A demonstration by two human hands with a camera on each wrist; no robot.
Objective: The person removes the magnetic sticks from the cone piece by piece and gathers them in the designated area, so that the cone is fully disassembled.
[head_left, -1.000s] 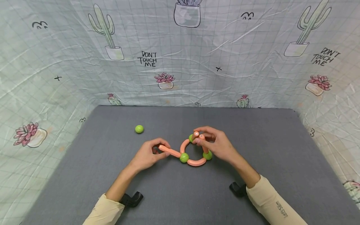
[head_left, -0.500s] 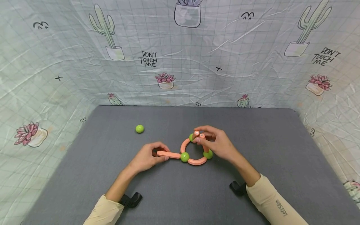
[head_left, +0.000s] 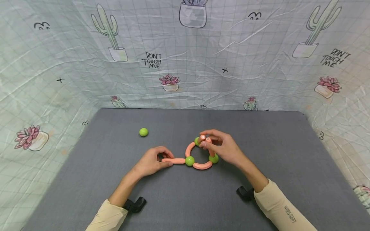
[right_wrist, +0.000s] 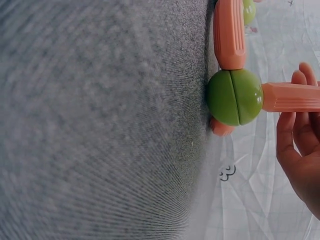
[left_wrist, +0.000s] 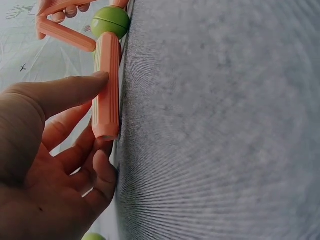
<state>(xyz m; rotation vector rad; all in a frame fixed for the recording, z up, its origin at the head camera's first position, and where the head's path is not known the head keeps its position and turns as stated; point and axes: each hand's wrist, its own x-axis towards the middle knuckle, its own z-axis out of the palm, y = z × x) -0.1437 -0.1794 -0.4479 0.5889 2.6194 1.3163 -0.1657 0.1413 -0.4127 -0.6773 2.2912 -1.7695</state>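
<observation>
1. Green balls [head_left: 189, 161] and curved orange rods [head_left: 202, 166] lie joined ring-wise on the table [head_left: 185, 199]; that I'd call done.
2. Left hand [head_left: 151, 162] pinches a straight rod [head_left: 178, 161] touching 1 ball; right hand [head_left: 224, 147] grips an upright rod [right_wrist: 291, 97].
3. Left to add, I think: 1 loose ball [head_left: 143, 132] lying apart.

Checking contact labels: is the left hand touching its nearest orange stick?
Touching: in the left wrist view, the left hand has its thumb against the orange stick.

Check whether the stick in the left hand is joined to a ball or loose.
Joined: the stick meets a green ball, with no gap showing.
</observation>
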